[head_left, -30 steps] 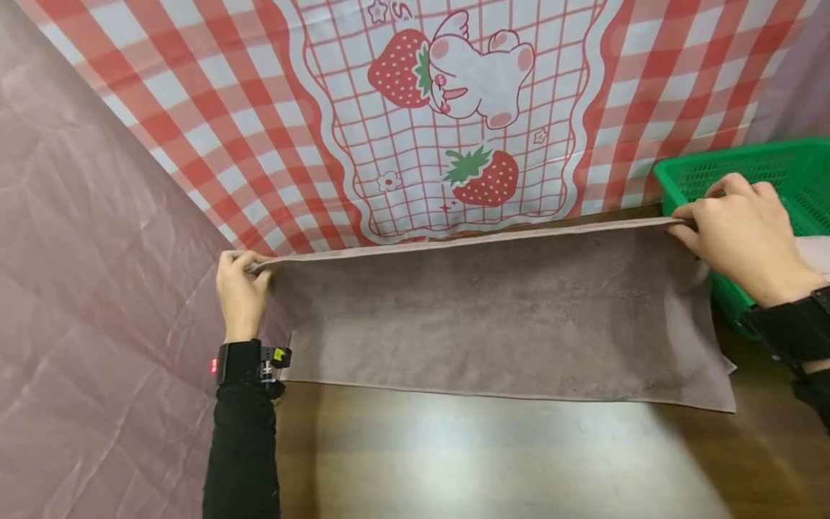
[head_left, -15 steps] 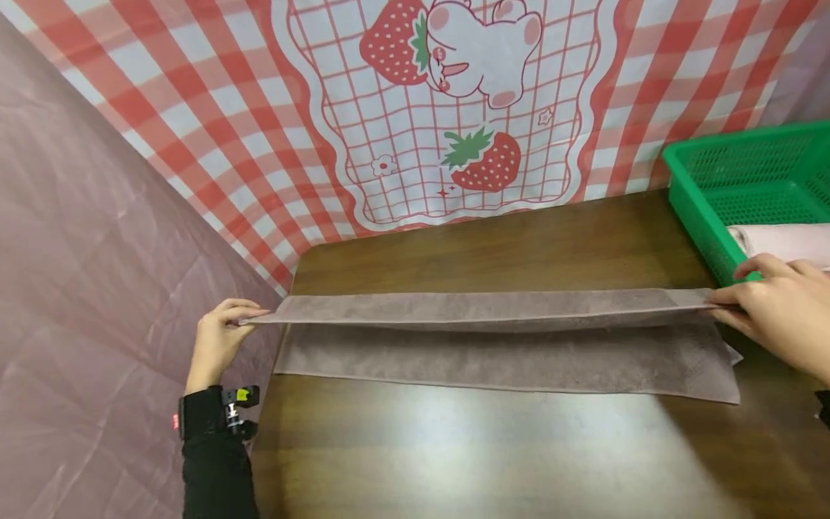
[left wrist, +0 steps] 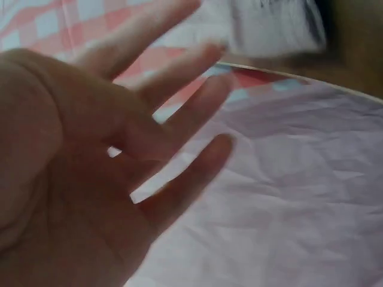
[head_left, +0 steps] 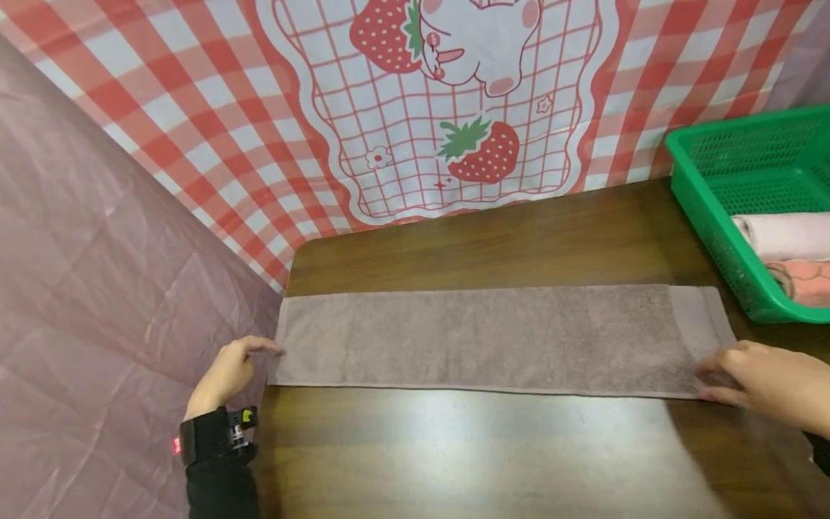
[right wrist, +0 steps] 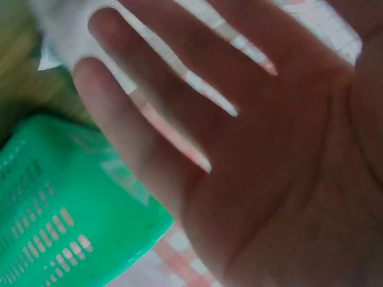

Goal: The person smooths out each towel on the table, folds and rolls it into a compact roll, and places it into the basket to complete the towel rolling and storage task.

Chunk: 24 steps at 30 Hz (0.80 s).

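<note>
A greyish-mauve towel (head_left: 480,342), folded into a long strip, lies flat on the wooden table. At its left end is my left hand (head_left: 228,369), index finger reaching to the towel's edge. The left wrist view shows that hand (left wrist: 114,137) with its fingers spread and straight, and a blurred towel end (left wrist: 272,27) beyond them. My right hand (head_left: 768,378) is over the near right corner of the towel, thumb and fingers apart. Its fingers look straight and spread in the right wrist view, where the hand (right wrist: 239,137) holds nothing visible.
A green plastic basket (head_left: 707,223) stands on the table (head_left: 480,454) at the right, with a rolled pale pink towel (head_left: 787,234) and a coral roll (head_left: 807,281) inside. Behind hangs a red-checked cloth (head_left: 194,94); mauve sheeting (head_left: 97,303) covers the left side.
Both hands have brought the towel's raised long edge toward the near side and down, so the strip now lies flat and narrower. The fingers have let go of its corners.
</note>
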{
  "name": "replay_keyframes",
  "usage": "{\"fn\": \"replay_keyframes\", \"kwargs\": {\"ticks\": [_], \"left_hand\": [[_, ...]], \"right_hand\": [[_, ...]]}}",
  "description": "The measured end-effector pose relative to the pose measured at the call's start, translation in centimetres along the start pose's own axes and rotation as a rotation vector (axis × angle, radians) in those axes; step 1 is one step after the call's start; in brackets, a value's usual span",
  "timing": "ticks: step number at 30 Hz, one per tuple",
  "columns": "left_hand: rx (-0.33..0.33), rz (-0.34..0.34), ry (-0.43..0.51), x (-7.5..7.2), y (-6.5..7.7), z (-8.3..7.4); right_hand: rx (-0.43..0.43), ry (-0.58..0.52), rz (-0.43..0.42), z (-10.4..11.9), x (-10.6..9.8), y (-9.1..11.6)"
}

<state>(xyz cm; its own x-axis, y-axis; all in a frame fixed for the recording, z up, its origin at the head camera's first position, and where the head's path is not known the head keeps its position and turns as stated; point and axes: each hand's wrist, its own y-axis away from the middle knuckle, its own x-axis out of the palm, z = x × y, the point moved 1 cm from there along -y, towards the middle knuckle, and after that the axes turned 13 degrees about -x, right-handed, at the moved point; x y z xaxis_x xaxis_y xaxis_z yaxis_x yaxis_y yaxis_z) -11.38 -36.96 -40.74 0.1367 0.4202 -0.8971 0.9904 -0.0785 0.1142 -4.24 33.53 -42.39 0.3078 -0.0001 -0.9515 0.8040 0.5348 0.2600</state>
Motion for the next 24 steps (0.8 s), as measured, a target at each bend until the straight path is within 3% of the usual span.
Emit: {"fn": "replay_keyframes", "kwargs": {"ticks": [3, 6, 10, 12, 17, 24], "left_hand": [[-0.032, -0.039, -0.004, 0.2, -0.8, -2.0], [0.035, -0.048, -0.001, 1.8, -2.2, -4.6], [0.142, 0.06, 0.053, 4.7, -3.9, -7.8], [0.158, 0.134, 0.085, 6.1, -4.4, -8.8], [0.133, 0.251, 0.064, 8.2, -4.7, -9.4], [0.136, 0.269, 0.034, 8.8, -5.1, -9.4]], "right_hand": [[0.06, -0.016, -0.059, 1.2, -0.8, -0.8], [0.06, -0.03, -0.134, 2.6, -0.8, -2.0], [0.048, -0.077, -0.167, 3.6, 0.2, -3.8], [0.065, -0.111, -0.149, 3.5, 0.6, -4.7], [0.063, -0.133, -0.176, 2.1, 1.2, -6.4], [0.1, -0.161, -0.213, 0.1, 0.8, -7.2]]}}
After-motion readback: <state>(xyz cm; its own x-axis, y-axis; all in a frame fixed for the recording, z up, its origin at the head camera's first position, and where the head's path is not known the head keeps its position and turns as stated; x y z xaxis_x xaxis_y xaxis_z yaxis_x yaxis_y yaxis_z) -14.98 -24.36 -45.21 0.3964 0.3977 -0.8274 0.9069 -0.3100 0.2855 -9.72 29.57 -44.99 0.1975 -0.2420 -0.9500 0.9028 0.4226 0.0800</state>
